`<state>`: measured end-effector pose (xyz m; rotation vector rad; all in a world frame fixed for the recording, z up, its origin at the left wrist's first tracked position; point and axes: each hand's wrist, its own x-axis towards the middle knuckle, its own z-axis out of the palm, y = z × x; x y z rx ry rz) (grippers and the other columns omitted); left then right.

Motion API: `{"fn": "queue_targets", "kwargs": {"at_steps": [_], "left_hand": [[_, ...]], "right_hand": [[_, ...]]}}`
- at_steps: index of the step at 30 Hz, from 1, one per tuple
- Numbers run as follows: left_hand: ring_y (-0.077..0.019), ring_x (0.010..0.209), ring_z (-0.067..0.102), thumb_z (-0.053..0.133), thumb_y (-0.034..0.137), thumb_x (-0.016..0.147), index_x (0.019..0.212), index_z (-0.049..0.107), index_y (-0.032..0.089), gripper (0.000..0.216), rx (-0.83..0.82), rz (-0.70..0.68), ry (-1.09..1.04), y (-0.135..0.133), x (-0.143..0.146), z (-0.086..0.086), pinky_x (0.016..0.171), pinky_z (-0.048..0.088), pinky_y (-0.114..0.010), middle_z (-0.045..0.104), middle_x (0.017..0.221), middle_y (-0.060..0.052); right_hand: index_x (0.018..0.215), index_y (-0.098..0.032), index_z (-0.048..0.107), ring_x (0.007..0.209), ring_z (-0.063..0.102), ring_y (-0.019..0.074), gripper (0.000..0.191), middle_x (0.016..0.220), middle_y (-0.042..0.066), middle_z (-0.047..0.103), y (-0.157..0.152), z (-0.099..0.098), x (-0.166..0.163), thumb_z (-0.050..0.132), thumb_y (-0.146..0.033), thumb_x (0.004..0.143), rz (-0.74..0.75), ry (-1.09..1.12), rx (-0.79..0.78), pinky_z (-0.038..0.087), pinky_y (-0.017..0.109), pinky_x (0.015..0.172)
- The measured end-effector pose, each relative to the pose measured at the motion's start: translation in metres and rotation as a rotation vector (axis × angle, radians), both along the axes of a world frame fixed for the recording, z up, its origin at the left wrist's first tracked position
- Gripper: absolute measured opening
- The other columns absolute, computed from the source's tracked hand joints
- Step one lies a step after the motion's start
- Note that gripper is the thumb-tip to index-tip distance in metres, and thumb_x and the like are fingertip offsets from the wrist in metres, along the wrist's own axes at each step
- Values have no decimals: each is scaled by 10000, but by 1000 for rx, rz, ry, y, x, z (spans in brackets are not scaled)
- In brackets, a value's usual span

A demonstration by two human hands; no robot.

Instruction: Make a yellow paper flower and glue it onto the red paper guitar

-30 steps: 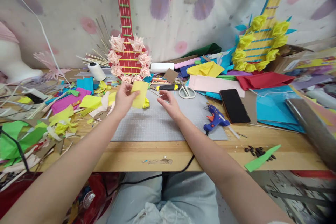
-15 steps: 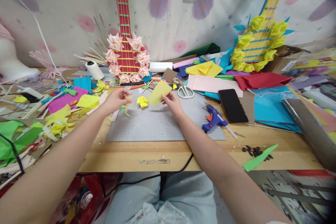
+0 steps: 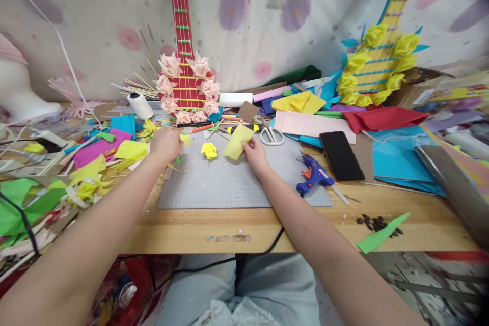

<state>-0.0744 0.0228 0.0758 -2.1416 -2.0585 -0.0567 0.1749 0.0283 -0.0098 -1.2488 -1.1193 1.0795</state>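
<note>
Yellow paper, one thin sheet (image 3: pixel 237 142), tilted above the far middle of the grey mat (image 3: pixel 217 188); the right hand (image 3: pixel 255 154) pinches its right edge, the grip pressed together between thumb and fingers. Left hand (image 3: pixel 167 142): at the mat's far left edge, back of the hand uppermost, fingers curled; whether its grip encloses anything cannot be told. Just past these fingers, a yellow scrap (image 3: pixel 185 138) shows. Folded yellow flower (image 3: pixel 209 151): on the mat, between the hands, touching neither. Scissors (image 3: pixel 272 136): at the mat's far right corner, handles toward the viewer. Cutter (image 3: pixel 255 127), black and yellow: at the mat's far edge, partly behind the sheet. Blue glue gun (image 3: pixel 316 173): across the mat's right edge. Phone (image 3: pixel 342 156), screen dark: right of the mat, beyond the glue gun. Black beads (image 3: pixel 378 224): on the desk (image 3: pixel 183 234), right of the mat, partly under a green strip (image 3: pixel 384 233). Red guitar (image 3: pixel 187 86), ringed with pink flowers: upright beyond the mat. Yellow guitar (image 3: pixel 376 69), ringed with yellow flowers: beyond the mat, to its right.
</note>
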Motion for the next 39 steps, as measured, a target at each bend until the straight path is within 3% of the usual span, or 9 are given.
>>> {"fn": "queue_targets", "kwargs": {"at_steps": [5,10,16,21,25,27,30,34,39], "left_hand": [[-316,1095,449,537,362,702,1102,522,140,457,44,4,-24,19,5,-23,903,325,-376,533,1120,-170],[-346,1114,422,512,481,694,1162,447,87,615,149,178,-70,27,20,-34,918,293,-425,508,1149,-216],[-340,1054,494,507,231,719,1193,417,74,507,89,279,-162,43,31,-38,837,356,-422,519,1147,-239],[-344,951,553,426,210,781,1087,513,112,333,67,326,-275,42,12,-15,759,381,-431,603,973,-212],[-259,911,538,437,304,790,1043,524,130,318,301,334,-492,32,-3,20,783,389,-391,603,967,-121],[-186,834,528,485,282,752,1039,521,117,333,414,344,-720,28,-5,36,766,406,-346,592,958,-86],[-135,706,518,531,186,665,961,549,102,308,290,332,-1176,22,1,48,674,432,-313,576,866,-62],[-140,604,539,582,125,545,760,579,118,215,-39,207,-1472,5,25,33,590,429,-283,564,683,-28],[-129,502,526,630,175,516,786,593,155,274,-142,179,-1568,-14,70,-11,485,390,-238,575,590,-2]], "right_hand": [[820,-199,457,494,520,89,137,601,-50,558,3,-4,0,492,-260,702,-11,14,0,387,202,464],[818,-200,461,483,508,75,131,604,-53,555,2,-3,0,501,-255,707,6,15,4,373,188,450],[817,-203,462,485,499,73,114,585,-59,530,-1,1,0,496,-236,713,1,10,9,360,176,437],[787,-199,468,505,491,79,113,611,-50,532,-3,5,0,502,-243,689,18,40,0,382,201,485],[735,-194,480,549,491,89,142,662,-29,543,-5,8,0,532,-299,656,71,94,7,357,201,470],[726,-193,489,576,493,93,186,685,-25,545,-6,10,1,562,-336,632,93,132,9,354,200,469],[723,-197,499,620,512,99,250,705,-28,556,-8,16,3,621,-371,591,157,261,7,396,211,519],[718,-204,516,647,545,112,275,708,-25,590,-16,31,6,676,-371,571,349,485,-37,434,244,613],[787,-201,593,789,567,160,282,806,18,626,-31,43,-1,683,-383,593,622,455,-32,426,313,765]]}}
